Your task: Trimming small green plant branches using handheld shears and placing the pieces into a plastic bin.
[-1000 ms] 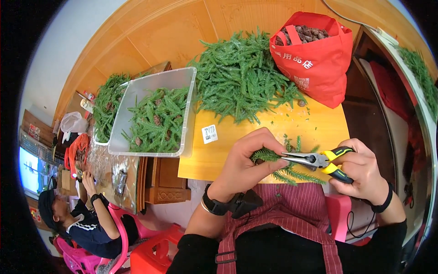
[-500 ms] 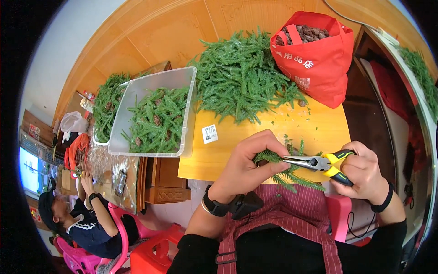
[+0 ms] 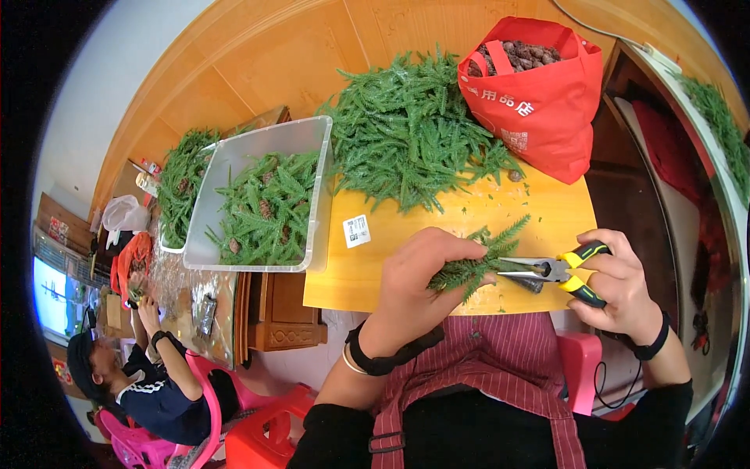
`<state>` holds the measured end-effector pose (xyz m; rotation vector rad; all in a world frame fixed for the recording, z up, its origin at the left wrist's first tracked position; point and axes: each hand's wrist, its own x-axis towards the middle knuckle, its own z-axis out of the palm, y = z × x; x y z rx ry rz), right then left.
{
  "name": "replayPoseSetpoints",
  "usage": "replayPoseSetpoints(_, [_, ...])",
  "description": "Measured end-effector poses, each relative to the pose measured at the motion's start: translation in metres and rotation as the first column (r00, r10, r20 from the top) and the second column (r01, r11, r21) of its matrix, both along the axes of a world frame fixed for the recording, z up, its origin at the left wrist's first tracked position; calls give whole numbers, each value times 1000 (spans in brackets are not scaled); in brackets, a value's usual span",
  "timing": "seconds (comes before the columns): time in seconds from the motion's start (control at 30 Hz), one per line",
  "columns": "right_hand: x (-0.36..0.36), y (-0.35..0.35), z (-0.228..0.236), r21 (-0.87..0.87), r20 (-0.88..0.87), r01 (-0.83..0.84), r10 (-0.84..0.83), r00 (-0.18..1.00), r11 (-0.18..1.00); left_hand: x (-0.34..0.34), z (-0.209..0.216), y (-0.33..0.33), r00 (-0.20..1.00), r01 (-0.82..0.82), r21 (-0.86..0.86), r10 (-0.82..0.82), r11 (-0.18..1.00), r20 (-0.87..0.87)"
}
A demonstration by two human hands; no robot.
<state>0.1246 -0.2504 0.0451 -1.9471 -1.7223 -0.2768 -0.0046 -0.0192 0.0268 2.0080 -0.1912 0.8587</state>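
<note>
Between the thumb and fingers of my left hand [image 3: 422,270] is a green artificial pine sprig [image 3: 473,270], its needles fanned out above the yellow tabletop. My right hand [image 3: 621,285] grips long-nose pliers [image 3: 556,270] by their yellow and black handles. The handles are spread and the jaws stand parted, pointing left at the cut end of the sprig. Whether the jaws touch the stem I cannot tell. Just under the jaws, partly covered by them, lies a small dark grey object [image 3: 533,285] of unclear kind.
A large heap of pine sprigs [image 3: 406,133] covers the back of the yellow table [image 3: 344,281]. Beside it stands a red bag [image 3: 539,117] of pine cones. To the left is a clear plastic bin [image 3: 320,195] of sprigs with cones. Another person [image 3: 156,391] works at the far left.
The pliers' jaws have opened and their handles have spread. My left hand has turned the sprig, which now points up and right, and shifted slightly left.
</note>
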Motion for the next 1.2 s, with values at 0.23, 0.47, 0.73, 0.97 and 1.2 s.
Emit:
replayPoseSetpoints(0.23, [4, 0, -3, 12, 80, -12, 11, 997, 1000, 0, -1, 1, 996, -37, 135, 26, 990, 85])
replayPoseSetpoints(0.47, [4, 3, 6, 34, 189, -5, -1, 982, 999, 1, 2, 4, 995, 58, 112, -67, 992, 72])
replayPoseSetpoints(0.73, [8, 1, 17, 16, 276, -72, 65, 959, 997, 3, 1, 7, 975, 220, -27, -221, 975, -29])
replayPoseSetpoints(0.97, [8, 0, 18, 55, 280, -113, 93, 955, 992, 4, -1, 10, 947, 301, -133, -313, 944, -76])
replayPoseSetpoints(1.2, [7, -4, 18, 18, 296, -142, 130, 946, 990, 2, 0, 8, 947, 301, -164, -315, 939, -63])
